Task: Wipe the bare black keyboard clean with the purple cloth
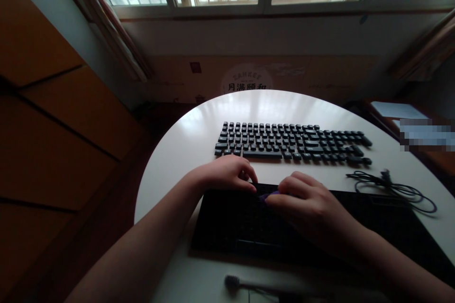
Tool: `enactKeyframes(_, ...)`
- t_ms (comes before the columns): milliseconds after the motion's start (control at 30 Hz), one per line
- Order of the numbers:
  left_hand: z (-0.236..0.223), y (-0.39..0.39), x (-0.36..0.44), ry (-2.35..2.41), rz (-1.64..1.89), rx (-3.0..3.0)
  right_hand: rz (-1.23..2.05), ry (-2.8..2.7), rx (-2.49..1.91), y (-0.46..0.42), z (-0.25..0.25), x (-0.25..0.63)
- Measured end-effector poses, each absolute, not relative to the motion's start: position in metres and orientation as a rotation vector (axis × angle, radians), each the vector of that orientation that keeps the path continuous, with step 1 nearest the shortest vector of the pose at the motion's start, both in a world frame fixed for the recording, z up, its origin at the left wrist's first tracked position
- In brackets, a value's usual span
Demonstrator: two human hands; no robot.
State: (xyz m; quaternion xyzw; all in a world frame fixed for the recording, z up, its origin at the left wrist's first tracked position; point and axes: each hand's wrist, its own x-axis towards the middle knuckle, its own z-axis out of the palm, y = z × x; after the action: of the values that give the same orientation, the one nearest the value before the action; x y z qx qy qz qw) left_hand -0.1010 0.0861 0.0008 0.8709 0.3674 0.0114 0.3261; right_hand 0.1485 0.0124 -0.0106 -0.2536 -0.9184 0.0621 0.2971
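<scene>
Left grip [232, 173] loosely curled; right grip [304, 197] (apparently) pinching, knuckles up.

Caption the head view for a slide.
Left hand at the far edge of the keyboard base, right hand gripping something purple, keycaps in rows beyond.

Two hands [231, 173], one keyboard base [238, 227], one keycap set [291, 142] and one brush [233, 282] are seen. One cable [386, 179] is counted.

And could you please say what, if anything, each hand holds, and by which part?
The right hand holds a purple item near its exposed tip, the rest hidden. Whether the left hand grips the keyboard base cannot be told.
</scene>
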Motion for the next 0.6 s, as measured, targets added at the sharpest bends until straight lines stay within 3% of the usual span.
enactKeyframes(233, 0.003, 0.085, -0.102, 0.967, 0.023, 2.252, 0.223, -2.326, -0.751, 0.01, 0.013, 0.186)
enactKeyframes(600, 0.0, 0.086, -0.101, 0.969, 0.019, 2.281, 0.308, -2.51, -0.768, 0.012, -0.025, 0.149)
